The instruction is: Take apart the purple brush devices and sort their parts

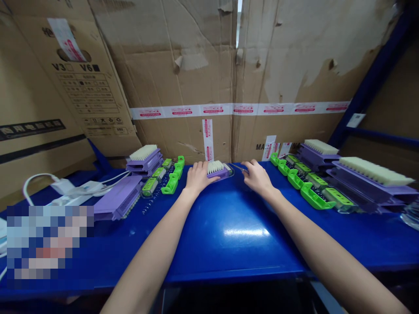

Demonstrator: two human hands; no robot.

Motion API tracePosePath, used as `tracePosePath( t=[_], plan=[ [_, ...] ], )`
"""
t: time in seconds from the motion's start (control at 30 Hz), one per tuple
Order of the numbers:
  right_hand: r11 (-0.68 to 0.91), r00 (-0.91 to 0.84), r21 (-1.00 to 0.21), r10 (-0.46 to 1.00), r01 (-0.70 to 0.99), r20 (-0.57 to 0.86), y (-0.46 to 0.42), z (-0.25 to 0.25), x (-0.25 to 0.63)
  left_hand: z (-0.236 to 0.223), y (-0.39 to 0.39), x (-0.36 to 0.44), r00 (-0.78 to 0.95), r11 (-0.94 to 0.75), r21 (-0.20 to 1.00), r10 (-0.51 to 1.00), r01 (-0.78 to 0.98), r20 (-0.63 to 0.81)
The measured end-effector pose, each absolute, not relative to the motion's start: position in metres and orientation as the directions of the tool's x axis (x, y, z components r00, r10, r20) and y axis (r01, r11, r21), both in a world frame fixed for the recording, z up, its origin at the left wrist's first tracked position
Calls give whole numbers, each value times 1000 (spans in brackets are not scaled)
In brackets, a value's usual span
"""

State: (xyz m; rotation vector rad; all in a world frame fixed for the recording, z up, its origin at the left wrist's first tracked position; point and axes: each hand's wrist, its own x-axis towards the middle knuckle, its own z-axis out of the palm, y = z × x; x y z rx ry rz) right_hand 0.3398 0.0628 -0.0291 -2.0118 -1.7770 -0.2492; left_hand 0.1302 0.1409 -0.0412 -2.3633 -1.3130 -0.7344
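Near the far edge of the blue table, my left hand (197, 178) is closed on a small purple brush (218, 174) with cream bristles facing up. A clear plastic part (231, 170) sits at the brush's right end. A short gap to the right, my right hand (257, 175) pinches a thin, pointed metal tool (239, 168), its tip towards the brush. The tool's exact kind is too small to make out. My right fingertips are apart from the brush.
Purple brush parts (114, 198), green clips (173, 176) and springs (153, 200) lie left. Matching green clips (314, 196) and purple brush pieces (363, 185) line the right. A white power strip (78, 192) with cables stands far left. Cardboard (183, 78) walls the back.
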Motion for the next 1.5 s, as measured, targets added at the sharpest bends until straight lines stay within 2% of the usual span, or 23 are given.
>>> tracePosePath(
  t=[0.27,0.4,0.53,0.63,0.73,0.83,0.93,1.03,1.13,1.33,1.5],
  plan=[
    [-188,241,-182,911,965,336,61,-26,339,-38,140,129,450,-516,-42,702,856,552],
    [-242,277,-153,919,958,281,62,-29,344,-39,141,126,500,-567,-50,677,822,541],
    [-262,294,-153,923,953,249,65,-35,351,-41,143,124,563,-639,-89,592,764,576],
    [-257,298,-183,922,949,249,67,-38,354,-43,145,123,628,-685,-197,464,702,624],
    [-188,297,-312,889,931,349,69,-37,352,-43,145,124,686,-705,-319,321,633,653],
    [3,303,-561,839,828,452,72,-38,345,-42,143,127,714,-736,-383,191,559,674],
    [134,336,-748,832,650,441,77,-44,337,-43,141,130,700,-756,-393,120,524,704],
    [168,413,-841,811,514,415,79,-51,329,-43,140,132,703,-760,-386,127,523,700],
    [201,455,-831,758,518,467,77,-53,321,-44,134,138,722,-769,-377,154,517,675],
    [329,340,-629,622,704,706,70,-48,302,-44,116,161,621,-772,-283,179,569,763],
    [265,411,-668,616,695,672,70,-45,291,-41,118,161,602,-794,-281,131,539,787]
  ],
)
